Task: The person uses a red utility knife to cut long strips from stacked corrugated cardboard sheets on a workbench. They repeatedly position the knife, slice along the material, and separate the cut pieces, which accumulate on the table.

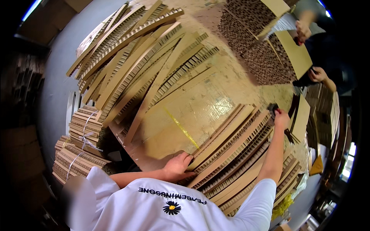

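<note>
Floor at left: a grey strip of floor (58, 88) runs along the left edge of the table and is open; lower on it stand tied bundles of cardboard strips (79, 144), bound with white string.
Table: a wide table (200, 111) covered in brown cardboard sheet; its middle part is bare, crossed by a yellow tape line (181, 127).
Far pile: loose honeycomb cardboard strips (135, 57) lie fanned over the upper left of the table, some reaching past its edge.
Left hand: the left hand (178, 166) lies flat with spread fingers on the near end of the row of strips; it presses down and closes around nothing.
Row of strips: the row of honeycomb strips (235, 150) lies side by side from the near table edge up to the right, long and slightly curved in this view, with smooth brown faces and open cell edges between them.
Right hand: the right hand (280, 117) is at the far end of the same row, closed around a small dark tool with a red part (274, 109).
Right edge: more stacked boards (300, 119) stand just beside that hand, so the room there is narrow.
Far right: another person's hands (318, 74) work on a dark honeycomb block (266, 57).
</note>
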Demonstrator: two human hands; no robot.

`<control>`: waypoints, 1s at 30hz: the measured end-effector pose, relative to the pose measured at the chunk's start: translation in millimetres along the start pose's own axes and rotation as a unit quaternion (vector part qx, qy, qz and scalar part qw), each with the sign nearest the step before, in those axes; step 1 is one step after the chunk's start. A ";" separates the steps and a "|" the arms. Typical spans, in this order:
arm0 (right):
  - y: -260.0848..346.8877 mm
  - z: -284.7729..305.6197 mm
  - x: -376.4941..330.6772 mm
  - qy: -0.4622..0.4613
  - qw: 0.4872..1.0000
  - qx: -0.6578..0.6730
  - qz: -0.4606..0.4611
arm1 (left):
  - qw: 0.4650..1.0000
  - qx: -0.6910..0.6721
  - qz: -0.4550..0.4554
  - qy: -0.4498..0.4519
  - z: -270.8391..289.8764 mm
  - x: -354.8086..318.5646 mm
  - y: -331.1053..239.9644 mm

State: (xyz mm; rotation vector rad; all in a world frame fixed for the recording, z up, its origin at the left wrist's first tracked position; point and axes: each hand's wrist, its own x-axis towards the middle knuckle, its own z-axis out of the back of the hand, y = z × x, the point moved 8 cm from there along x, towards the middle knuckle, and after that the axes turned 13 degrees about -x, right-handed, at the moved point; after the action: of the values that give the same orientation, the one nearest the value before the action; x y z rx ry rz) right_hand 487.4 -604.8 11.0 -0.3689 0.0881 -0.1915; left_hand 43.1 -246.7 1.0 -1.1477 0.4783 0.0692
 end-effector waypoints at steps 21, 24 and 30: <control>-21.7 101.6 -136.9 -0.020 0.636 0.771 -0.033 | 0.991 -0.080 0.110 -0.005 -24.2 32.4 0.3; 12.7 115.9 -204.3 0.010 0.522 0.853 0.003 | 0.994 -0.028 0.067 -0.077 -29.7 35.2 -7.1; 32.7 103.6 -278.2 0.057 0.354 0.933 -0.015 | 0.995 -0.072 0.073 -0.011 6.6 37.4 -24.8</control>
State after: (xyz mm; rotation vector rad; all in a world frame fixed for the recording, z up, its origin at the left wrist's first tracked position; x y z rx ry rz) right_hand 233.3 -482.6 109.4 2.0496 -0.0486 -0.2393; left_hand 86.1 -258.3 9.6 -1.2503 0.5431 0.2466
